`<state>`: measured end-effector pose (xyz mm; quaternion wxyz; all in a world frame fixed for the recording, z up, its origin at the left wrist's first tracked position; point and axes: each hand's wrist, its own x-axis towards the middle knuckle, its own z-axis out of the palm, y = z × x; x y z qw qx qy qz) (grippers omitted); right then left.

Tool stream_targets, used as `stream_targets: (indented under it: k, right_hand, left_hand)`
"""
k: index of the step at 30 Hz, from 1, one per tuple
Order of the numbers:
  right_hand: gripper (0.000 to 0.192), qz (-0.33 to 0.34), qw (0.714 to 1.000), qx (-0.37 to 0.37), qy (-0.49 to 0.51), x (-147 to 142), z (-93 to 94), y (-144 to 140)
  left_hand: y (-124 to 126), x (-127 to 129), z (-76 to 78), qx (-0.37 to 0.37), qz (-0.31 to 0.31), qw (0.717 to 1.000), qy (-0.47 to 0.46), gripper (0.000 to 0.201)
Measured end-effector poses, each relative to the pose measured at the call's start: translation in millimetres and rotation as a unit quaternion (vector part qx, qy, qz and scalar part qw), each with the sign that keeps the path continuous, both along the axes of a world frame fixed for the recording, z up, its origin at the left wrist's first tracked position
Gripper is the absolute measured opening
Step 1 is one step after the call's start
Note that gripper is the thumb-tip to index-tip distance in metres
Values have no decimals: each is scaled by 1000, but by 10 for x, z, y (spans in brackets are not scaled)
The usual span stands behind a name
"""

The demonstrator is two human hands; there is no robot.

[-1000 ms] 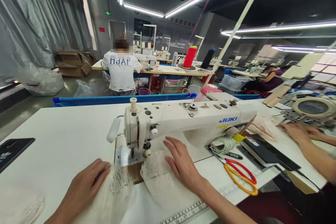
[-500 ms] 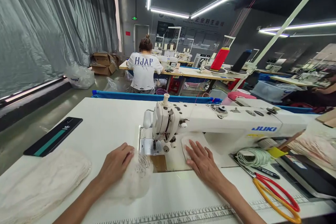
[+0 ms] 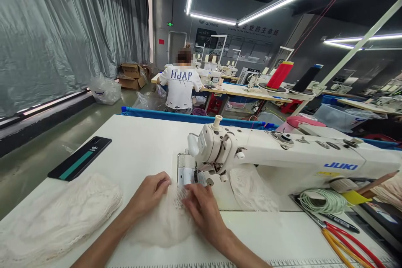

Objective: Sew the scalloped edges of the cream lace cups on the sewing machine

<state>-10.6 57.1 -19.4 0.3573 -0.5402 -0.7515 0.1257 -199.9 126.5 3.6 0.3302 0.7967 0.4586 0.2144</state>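
Note:
A white JUKI sewing machine stands on the white table. In front of its needle plate lies a small piece of white lace fabric. My left hand rests on the fabric's left edge, fingers curled onto it. My right hand presses on the fabric's right side, fingertips close to the needle plate. A second white lace piece lies under the machine's arm, to the right of my right hand.
A pile of white lace pieces lies at the table's near left, a dark phone behind it. Red and yellow scissors, a pen and a coil of pale cord lie at the right. A person in a white shirt sits at a far table.
My right hand left the lace piece under the machine arm and came left onto the piece by the needle plate. The view swung further left, and the left hand stayed on the fabric.

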Motion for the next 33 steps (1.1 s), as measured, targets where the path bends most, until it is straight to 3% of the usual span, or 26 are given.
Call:
stream_targets:
  k: [7,13,20,23,30,33]
  right_hand:
    - [22,27,985,-136,104,55,38,-129]
    - [21,-8,995,-93,-43,137,-54,-110]
    - [14,-82,980,-141,-116,210,1,-85]
    - [7,-90,981,-139,-99,225,21,-75]
    - [10,-60,989,-128,50,270,-26,-102]
    - [12,-31,981,-144,123,330,-9,-145]
  left_hand:
    - [-7,61,-25,34,49,995,84,24]
    - [-55,96,-48,57,46,988,133,19]
    - [-61,131,-84,64,38,986,146,20]
    - [-61,137,-95,64,37,987,142,24]
    - [-52,151,-67,70,-19,996,55,8]
    - [-63,145,-26,17,-59,998,3,10]
